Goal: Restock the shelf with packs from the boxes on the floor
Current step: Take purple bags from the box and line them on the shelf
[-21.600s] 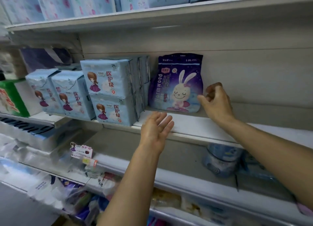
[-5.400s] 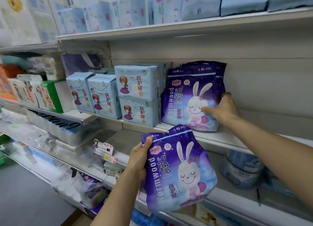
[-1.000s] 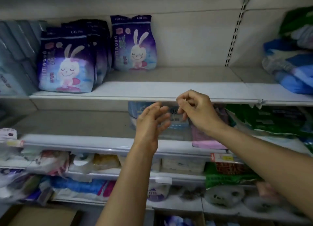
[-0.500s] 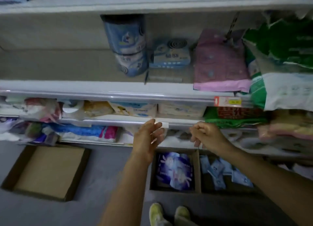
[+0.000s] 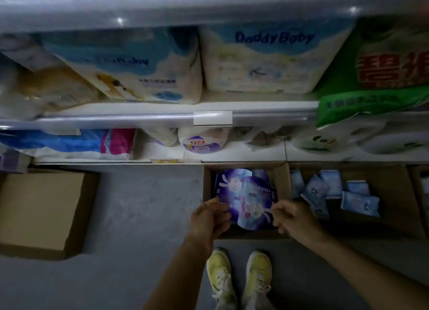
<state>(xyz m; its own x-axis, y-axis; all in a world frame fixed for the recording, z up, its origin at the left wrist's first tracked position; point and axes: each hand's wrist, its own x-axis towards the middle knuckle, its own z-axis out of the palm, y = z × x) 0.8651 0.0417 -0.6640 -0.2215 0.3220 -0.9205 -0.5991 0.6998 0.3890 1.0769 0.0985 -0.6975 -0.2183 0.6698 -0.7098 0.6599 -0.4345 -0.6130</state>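
Purple packs with a white rabbit print (image 5: 246,193) lie in an open cardboard box (image 5: 253,235) on the floor, directly under the bottom shelf. Both my hands reach down into this box. My left hand (image 5: 209,219) pinches the left edge of the nearest purple pack (image 5: 251,213) between thumb and fingers. My right hand (image 5: 291,219) has its fingers curled on the same pack's right edge. The upper shelf with the placed rabbit packs is out of view.
A second open box (image 5: 394,193) to the right holds several light blue packs (image 5: 359,202). An empty cardboard box (image 5: 41,207) lies at the left on the grey floor. The lower shelves (image 5: 139,119) carry diaper packs and paper rolls. My yellow shoes (image 5: 219,275) stand before the box.
My view has dropped from the shelves to the floor. Both hands have gone down from shelf height into the box and taken hold of a purple pack.
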